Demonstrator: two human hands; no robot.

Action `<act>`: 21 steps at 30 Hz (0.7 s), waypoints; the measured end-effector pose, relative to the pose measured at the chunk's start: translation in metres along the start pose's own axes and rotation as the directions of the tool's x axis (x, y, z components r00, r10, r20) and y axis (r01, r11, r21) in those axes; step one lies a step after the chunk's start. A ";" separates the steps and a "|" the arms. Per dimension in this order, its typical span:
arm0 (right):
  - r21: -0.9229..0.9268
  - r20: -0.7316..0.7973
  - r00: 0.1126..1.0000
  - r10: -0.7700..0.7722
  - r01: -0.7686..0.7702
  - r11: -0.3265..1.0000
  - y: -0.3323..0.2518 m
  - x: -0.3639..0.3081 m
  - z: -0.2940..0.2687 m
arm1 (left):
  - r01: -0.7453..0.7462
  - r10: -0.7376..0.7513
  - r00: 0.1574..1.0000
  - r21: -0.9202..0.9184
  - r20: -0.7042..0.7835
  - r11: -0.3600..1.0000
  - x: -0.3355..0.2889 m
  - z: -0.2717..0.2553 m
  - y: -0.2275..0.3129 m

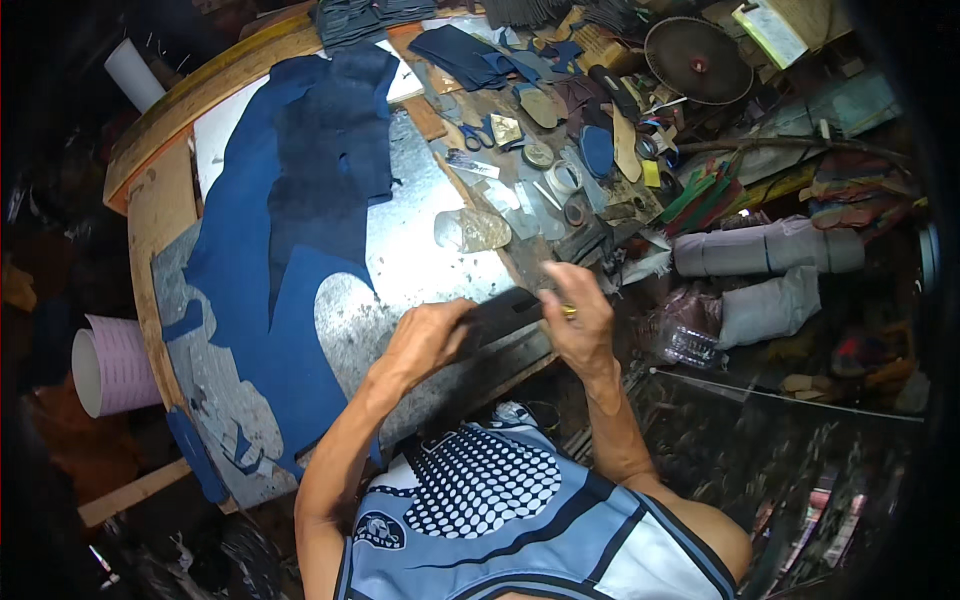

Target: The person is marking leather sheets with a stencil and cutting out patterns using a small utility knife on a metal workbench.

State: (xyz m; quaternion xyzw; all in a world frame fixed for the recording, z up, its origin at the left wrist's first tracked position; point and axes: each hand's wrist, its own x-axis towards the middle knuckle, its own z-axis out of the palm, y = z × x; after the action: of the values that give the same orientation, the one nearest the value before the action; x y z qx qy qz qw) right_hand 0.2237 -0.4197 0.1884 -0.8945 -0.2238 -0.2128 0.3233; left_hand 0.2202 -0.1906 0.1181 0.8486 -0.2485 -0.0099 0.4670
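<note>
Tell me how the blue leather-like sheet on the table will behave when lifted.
The blue leather-like sheet would likely flop, as it looks thin and lies flat on the metal surface. With such irregular edges, it would probably droop unevenly. The dark navy piece on top might slide or ride along.

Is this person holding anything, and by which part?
A dark piece spans from the left hand at one end to the right hand at the other; whether either grips it cannot be told.
</note>
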 end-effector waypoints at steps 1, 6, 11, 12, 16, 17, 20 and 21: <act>-0.015 -0.112 0.991 0.071 -0.073 0.997 0.018 -0.003 -0.001 | 0.003 -0.003 1.000 0.005 0.012 1.000 0.010 0.001 -0.006; 0.562 0.316 0.649 0.692 -0.716 0.414 0.095 -0.035 0.025 | 0.254 -0.432 0.902 -0.795 -0.011 0.550 0.070 0.003 -0.038; 0.662 0.564 0.593 0.575 -0.741 0.115 0.110 -0.029 0.060 | 0.064 -0.554 0.831 -0.984 -0.039 0.165 0.108 0.026 -0.079; 0.670 0.528 0.608 0.593 -0.727 0.150 0.114 -0.018 0.066 | 0.055 -0.560 0.828 -0.989 -0.031 0.136 0.113 0.026 -0.085; 0.651 0.458 0.672 0.582 -0.699 0.296 0.142 0.019 0.076 | -0.015 -0.687 0.725 -0.997 -0.059 0.070 0.137 0.021 -0.095; 0.625 0.436 0.690 0.577 -0.694 0.358 0.149 0.034 0.075 | -0.008 -0.691 0.721 -0.997 -0.057 0.074 0.147 0.017 -0.097; 0.605 0.353 0.754 0.554 -0.636 0.480 0.173 0.085 0.070 | -0.146 -0.631 0.759 -0.986 -0.163 0.080 0.176 0.002 -0.103; 0.564 0.385 0.743 0.547 -0.659 0.498 0.179 0.102 0.065 | -0.145 -0.636 0.754 -0.986 -0.164 0.083 0.182 -0.002 -0.110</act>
State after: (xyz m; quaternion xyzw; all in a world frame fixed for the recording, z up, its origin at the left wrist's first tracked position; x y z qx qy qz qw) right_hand 0.4178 -0.4725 0.1106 -0.7498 0.0185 0.0797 0.6566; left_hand 0.4252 -0.2195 0.0707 0.3139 0.1339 0.0001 0.9399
